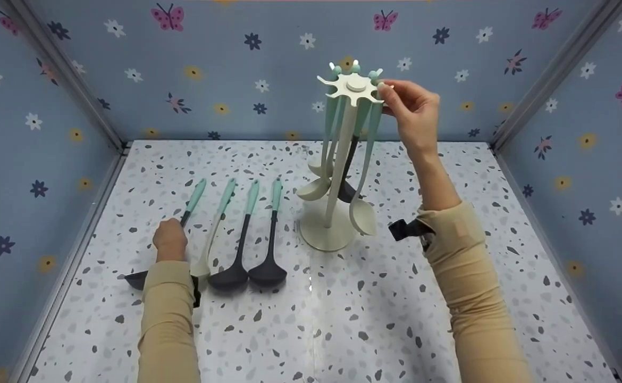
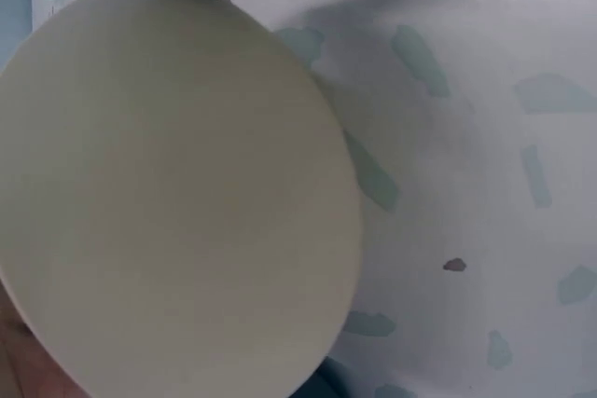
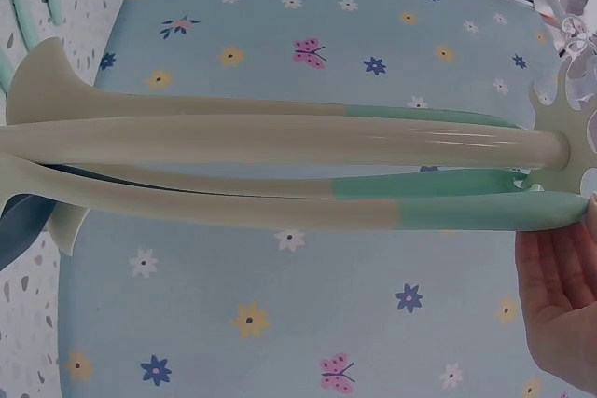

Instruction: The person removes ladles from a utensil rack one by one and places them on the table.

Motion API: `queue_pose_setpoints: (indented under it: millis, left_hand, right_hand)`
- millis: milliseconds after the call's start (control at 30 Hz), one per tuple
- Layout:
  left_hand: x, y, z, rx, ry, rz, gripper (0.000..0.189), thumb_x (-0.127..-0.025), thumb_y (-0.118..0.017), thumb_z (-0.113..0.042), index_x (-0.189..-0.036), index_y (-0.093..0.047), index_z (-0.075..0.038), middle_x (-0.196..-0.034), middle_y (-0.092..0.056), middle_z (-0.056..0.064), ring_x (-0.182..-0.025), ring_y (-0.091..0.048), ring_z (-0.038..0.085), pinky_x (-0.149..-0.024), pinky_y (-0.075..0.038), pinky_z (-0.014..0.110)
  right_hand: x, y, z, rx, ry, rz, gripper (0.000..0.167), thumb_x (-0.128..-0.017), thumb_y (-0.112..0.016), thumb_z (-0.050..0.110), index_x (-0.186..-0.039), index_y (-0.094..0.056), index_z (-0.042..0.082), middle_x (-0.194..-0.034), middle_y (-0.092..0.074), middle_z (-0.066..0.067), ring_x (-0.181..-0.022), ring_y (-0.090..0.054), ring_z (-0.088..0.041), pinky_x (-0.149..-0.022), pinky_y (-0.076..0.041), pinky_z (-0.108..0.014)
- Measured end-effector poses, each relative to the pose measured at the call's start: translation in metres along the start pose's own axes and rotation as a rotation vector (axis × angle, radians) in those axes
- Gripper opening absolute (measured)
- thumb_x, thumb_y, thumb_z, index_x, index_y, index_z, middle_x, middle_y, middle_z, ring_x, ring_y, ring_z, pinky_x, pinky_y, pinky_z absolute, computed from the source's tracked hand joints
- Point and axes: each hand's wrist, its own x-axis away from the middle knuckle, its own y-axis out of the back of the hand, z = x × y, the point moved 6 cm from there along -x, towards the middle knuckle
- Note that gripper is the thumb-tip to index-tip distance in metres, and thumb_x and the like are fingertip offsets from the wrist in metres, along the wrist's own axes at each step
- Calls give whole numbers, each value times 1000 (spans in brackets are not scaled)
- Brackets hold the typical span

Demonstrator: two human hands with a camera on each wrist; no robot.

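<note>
Hook ring: Should you let go before the cream spoon [image 1: 363, 217] is seated in the hook ring [image 1: 342, 88], it could drop; your fingers cover that slot, so whether it is seated cannot be told.
Tall rack: A sideways pull up there, high above the round base [image 1: 324, 238], could tip the rack [image 1: 341, 159], leverage being greatest at the top.
Hanging neighbour: The dark utensil [image 1: 347, 192] hangs close behind, so a swing of your spoon might knock it.
Table row: Sweeping your left sleeve [image 1: 168, 314] sideways could shove the cream utensil [image 1: 227, 195] lying beside it.
Right hand: Your right hand [image 1: 412, 109] is nearly closed, thumb and fingers pinching the spoon's teal handle at its top.
Cream spoon: It hangs below that pinch, bowl lowermost, beside the pole and clear of your palm.
Left hand: Your left hand [image 1: 170, 240] curls over the shaft of the leftmost dark ladle [image 1: 196, 195], seemingly gripping it; the fingertips are hidden. The ladle's teal end projects beyond your knuckles.
</note>
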Motion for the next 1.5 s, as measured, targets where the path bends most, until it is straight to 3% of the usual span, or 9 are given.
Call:
queue_pose_setpoints:
  millis: [333, 700, 933, 1167, 1500]
  left_hand:
    - [6, 6, -3, -16, -36, 27, 24, -87, -39, 5, -104, -50, 18, -100, -52, 35, -92, -53, 44, -75, -44, 50]
    - [19, 30, -34, -8, -129, -59, 27, -89, -46, -6, -102, -52, 17, -93, -53, 31, -86, -55, 41, -72, -44, 50]
    - [30, 47, -60, 6, -216, -144, 30, -88, -50, -8, -101, -53, 19, -91, -50, 31, -83, -53, 40, -72, -44, 49]
    - [45, 66, -87, 43, -305, -248, 29, -87, -53, -9, -101, -54, 17, -94, -51, 29, -86, -53, 40, -74, -44, 48]
    - [80, 95, -146, 77, -509, -379, 37, -85, -58, -11, -112, -50, 14, -105, -50, 28, -96, -51, 40, -76, -43, 49]
  right_hand:
    - [0, -1, 2, 27, 17, 18, 9, -80, -60, -5, -87, -66, -7, -77, -64, -15, -68, -61, -22, -65, -51, -32]
    - [1, 0, 2, 92, 9, 59, 13, -81, -59, -2, -91, -64, -9, -78, -64, -12, -70, -61, -20, -66, -51, -31]
    - [9, -3, 10, 205, -19, 98, 14, -83, -57, -4, -93, -61, -13, -81, -64, -4, -71, -61, -17, -65, -51, -30]
    - [21, -6, 18, 272, -46, 152, 20, -83, -57, -2, -99, -58, -15, -89, -62, -17, -76, -61, -22, -67, -50, -29]
    - [39, 3, 5, 362, -41, 216, 22, -83, -57, -1, -102, -58, -14, -97, -61, -20, -80, -59, -19, -69, -49, -26]
